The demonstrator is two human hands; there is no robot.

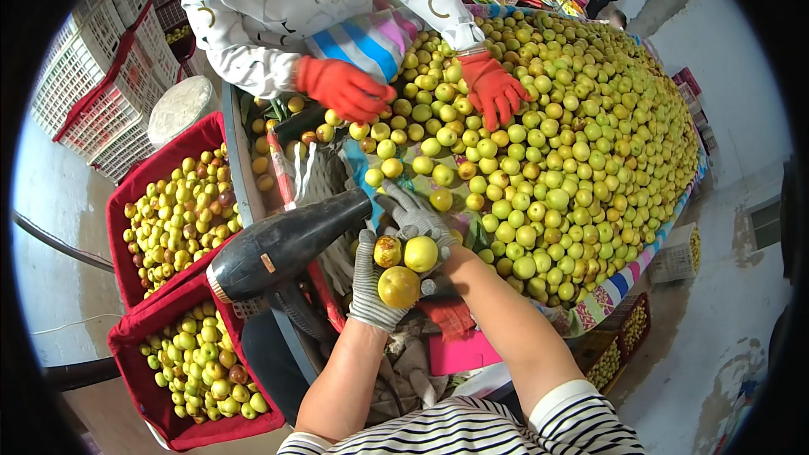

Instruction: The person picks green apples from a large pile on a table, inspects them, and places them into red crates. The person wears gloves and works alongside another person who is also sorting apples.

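My left hand [373, 287], in a grey striped knit glove, cups yellow-green jujubes. A russet-marked jujube [387, 251] sits by its fingers and a larger yellow one [399, 287] lies at the palm. Close beside it, my right hand [422, 220], gloved alike, stretches its fingers towards loose fruit on the sorting table. A third jujube [420, 254] rests between the two hands; which hand bears it I cannot tell. Just left of my hands, a black hair dryer [287, 246] points its nozzle towards them. A large heap of jujubes [569, 158] covers the table's right side.
Across the table a person in a white patterned jacket [278, 0] works in red gloves [344, 88]. Two red-lined crates [120, 246] of jujubes stand at left, below stacked white baskets [95, 101]. A pink sheet [461, 352] lies near my body. A patterned cloth edge [610, 297] borders the heap.
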